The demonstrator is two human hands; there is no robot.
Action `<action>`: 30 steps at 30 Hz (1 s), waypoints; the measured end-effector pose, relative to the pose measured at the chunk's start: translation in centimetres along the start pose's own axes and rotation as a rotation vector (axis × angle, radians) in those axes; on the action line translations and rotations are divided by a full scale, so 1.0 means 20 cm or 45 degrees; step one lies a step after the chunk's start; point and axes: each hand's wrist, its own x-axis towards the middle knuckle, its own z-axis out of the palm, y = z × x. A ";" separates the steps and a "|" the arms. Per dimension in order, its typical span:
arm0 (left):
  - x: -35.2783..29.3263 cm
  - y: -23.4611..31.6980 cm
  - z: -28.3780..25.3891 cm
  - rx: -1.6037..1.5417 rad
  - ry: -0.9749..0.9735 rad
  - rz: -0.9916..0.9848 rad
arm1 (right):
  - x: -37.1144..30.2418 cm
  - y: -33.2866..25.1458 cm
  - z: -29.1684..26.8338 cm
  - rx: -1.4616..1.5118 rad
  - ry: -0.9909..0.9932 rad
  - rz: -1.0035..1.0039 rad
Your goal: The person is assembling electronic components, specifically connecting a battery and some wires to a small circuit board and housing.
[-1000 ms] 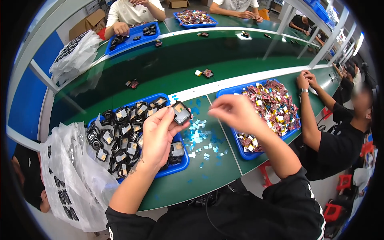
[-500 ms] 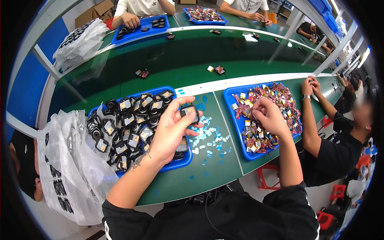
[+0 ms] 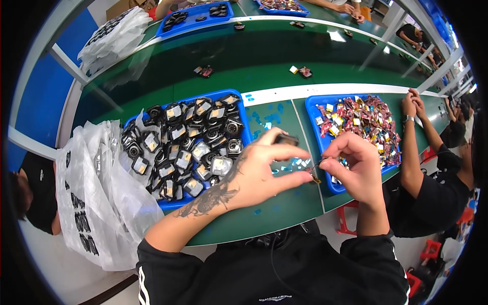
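Note:
My left hand [image 3: 256,173] has its fingers curled around a black watch case [image 3: 287,140], partly hidden behind them. Its thumb and index finger reach toward my right hand [image 3: 358,165], which is closed in a pinch. Between the two hands hangs a small circuit piece with thin wires [image 3: 316,179], its wires at my right fingertips. Left of my hands, a blue tray [image 3: 247,124] is heaped with black watch cases [image 3: 175,133]. Beneath and beyond my right hand, another blue tray [image 3: 311,114] holds a pile of small batteries with reddish circuit pieces [image 3: 368,119].
Blue and white film scraps [image 3: 295,165] litter the green table between the trays. Translucent plastic sheets [image 3: 96,218] stand at the left. Beyond a white rail [image 3: 284,93], the green belt [image 3: 244,56] carries small parts. A co-worker's arms [image 3: 410,147] rest at the right.
My right hand has come out of the parts tray with a wired circuit piece. My left hand has moved right to meet it, turning the watch case away. The view has shifted.

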 end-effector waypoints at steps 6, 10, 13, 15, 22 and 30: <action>-0.04 0.07 -0.01 0.103 -0.009 0.053 | 0.00 -0.02 0.07 0.145 -0.048 -0.085; -0.04 0.06 0.00 0.031 0.046 0.071 | -0.01 0.00 0.10 0.302 -0.055 -0.042; -0.04 0.06 -0.02 0.045 -0.030 0.089 | 0.01 0.03 0.06 0.442 -0.244 0.076; -0.04 0.05 -0.02 0.085 -0.101 0.182 | 0.03 0.07 0.04 0.563 -0.359 0.139; -0.02 0.02 -0.01 0.009 -0.004 0.023 | 0.14 0.25 0.16 -0.899 0.256 -0.513; 0.01 -0.05 0.01 -0.316 0.097 -0.209 | 0.04 0.18 0.20 0.380 0.100 -0.048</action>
